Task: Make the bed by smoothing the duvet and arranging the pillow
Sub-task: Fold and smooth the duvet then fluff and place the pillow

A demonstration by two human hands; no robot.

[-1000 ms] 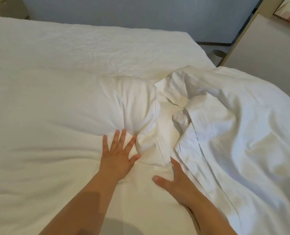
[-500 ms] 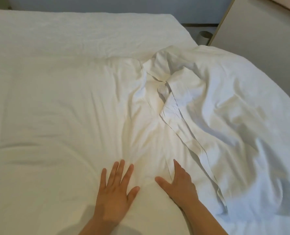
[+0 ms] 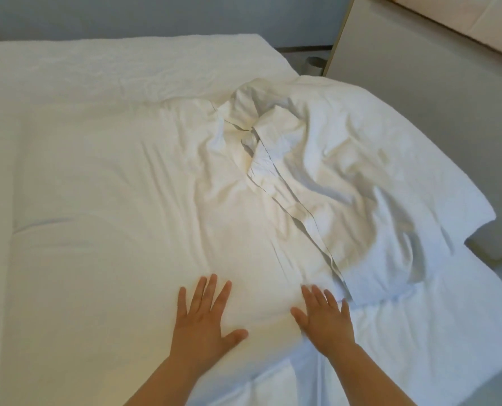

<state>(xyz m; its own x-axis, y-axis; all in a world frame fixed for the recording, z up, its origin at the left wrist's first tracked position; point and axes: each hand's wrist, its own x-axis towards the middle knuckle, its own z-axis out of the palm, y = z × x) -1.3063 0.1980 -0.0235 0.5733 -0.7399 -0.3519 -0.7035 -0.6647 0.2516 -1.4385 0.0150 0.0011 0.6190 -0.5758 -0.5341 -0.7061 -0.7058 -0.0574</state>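
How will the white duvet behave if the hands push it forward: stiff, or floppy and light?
Probably floppy: the duvet lies in soft folds. It looks puffy around the flat left hand and right hand, so likely light for its size. A push may bunch it rather than slide it.

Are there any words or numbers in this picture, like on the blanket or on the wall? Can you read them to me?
None: no word, number, label or sign can be read anywhere.
The duvet and the rumpled white cloth are plain white.
The beige panel is blank.
The picture corner at the top right shows no letters.
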